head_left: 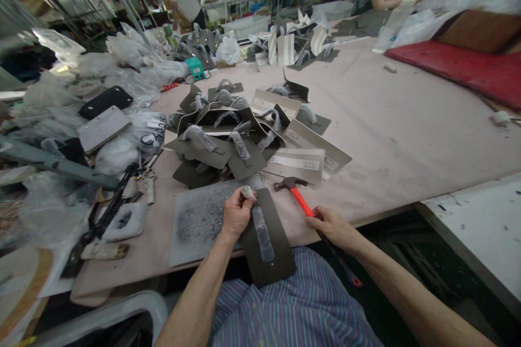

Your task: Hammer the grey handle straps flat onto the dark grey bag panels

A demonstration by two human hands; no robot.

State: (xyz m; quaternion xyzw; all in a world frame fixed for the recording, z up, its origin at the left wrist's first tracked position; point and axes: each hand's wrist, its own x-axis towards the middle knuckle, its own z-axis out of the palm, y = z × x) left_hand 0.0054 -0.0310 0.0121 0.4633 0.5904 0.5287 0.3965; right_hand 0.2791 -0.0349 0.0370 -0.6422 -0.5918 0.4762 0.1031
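My left hand (236, 211) is closed around a short, whitish wrapped cylinder (247, 192), held upright over the top of a dark olive panel. This panel (271, 227) has a plastic-wrapped strap (262, 233) along it and hangs over the table's front edge against my striped shirt. My right hand (331, 223) is closed on the handle of a claw hammer (299, 198) with a red-orange and black grip. The hammer's head rests at the table, right of the panel. A grey speckled slab (199, 222) lies beneath and left of my left hand.
A pile of olive and cream panels (240, 135) with wrapped straps stands ahead. Plastic bags (118, 65) and tools crowd the left. A red board (459, 70) lies at the right. Two people work farther back.
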